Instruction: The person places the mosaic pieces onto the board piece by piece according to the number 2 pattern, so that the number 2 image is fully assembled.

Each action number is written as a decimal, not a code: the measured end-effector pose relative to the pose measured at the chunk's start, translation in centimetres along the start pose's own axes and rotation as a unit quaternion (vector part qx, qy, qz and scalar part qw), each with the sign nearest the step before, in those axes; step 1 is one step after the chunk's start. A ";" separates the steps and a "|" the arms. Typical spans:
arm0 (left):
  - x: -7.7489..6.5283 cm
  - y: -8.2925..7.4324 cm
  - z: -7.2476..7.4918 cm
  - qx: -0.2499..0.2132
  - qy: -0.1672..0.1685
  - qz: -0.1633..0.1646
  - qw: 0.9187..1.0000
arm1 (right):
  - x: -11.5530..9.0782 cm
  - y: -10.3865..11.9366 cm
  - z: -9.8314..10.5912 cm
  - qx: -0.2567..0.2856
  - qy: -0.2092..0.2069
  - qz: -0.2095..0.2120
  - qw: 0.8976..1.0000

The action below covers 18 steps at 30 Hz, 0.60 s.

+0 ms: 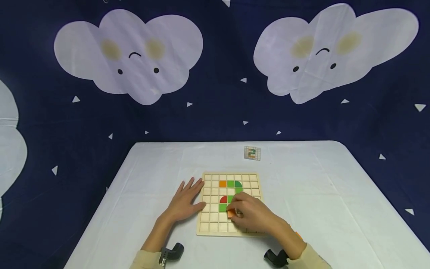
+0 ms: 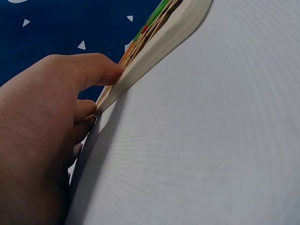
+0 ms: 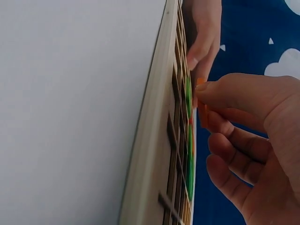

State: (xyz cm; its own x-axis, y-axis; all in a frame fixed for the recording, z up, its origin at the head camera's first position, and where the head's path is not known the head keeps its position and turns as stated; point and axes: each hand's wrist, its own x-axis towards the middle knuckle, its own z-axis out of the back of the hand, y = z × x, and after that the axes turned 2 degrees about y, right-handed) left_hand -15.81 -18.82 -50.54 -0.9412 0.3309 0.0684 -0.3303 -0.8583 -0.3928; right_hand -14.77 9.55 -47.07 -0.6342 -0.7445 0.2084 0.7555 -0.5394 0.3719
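A wooden grid board (image 1: 209, 226) lies on the white table. My left hand (image 1: 183, 204) rests at its left edge, fingers straight, thumb and fingertips touching the rim; the left wrist view shows the thumb against the board's side. My right hand (image 1: 253, 213) pinches an orange square tile (image 3: 202, 104) between thumb and fingers, close over the lower middle cells. In the grid sit another orange square (image 1: 223, 184), a dark green quarter-round (image 1: 238, 184), a red quarter-round (image 1: 223, 200) and several green squares (image 1: 223, 207). The right hand covers part of the grid's lower right.
A small pattern card (image 1: 252, 153) with a coloured figure on a grid lies behind the board. A bit of orange (image 1: 299, 235) peeks out beside the right forearm. Black wrist cameras (image 1: 176, 251) sit by both wrists. A dark blue cloth with clouds hangs behind the table.
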 end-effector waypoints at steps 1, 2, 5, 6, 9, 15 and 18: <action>0.0 0.0 0.0 0.001 0.000 -0.001 1.000 | 0.1 0.1 -0.1 0.001 0.002 0.000 1.000; 0.0 -0.1 0.1 0.000 0.000 -0.001 1.000 | 0.2 0.2 -0.2 0.001 0.002 0.002 1.000; 0.0 -0.1 0.1 0.002 0.002 -0.001 1.000 | 0.6 0.4 -0.5 0.000 0.007 0.005 1.000; 0.0 -0.1 0.1 0.002 0.001 -0.002 1.000 | 0.7 0.5 -0.5 0.001 0.009 0.005 1.000; 0.0 0.0 0.1 0.002 0.001 -0.005 1.000 | 0.9 0.7 -0.8 0.000 0.013 0.009 1.000; 0.0 0.1 0.2 -0.001 -0.002 -0.014 1.000 | 1.3 1.2 -1.4 -0.002 0.014 0.019 1.000; -0.1 0.0 0.2 -0.007 -0.004 -0.018 1.000 | 1.4 1.4 -1.7 0.000 0.012 0.030 0.999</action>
State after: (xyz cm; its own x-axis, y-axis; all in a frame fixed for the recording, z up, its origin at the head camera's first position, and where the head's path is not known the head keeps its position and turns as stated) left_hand -15.74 -18.97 -50.37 -0.9296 0.3578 0.0891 -0.3621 -0.8405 -0.4031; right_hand -14.34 7.12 -47.81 -0.5838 -0.7846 0.2087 0.7920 -0.4938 0.3590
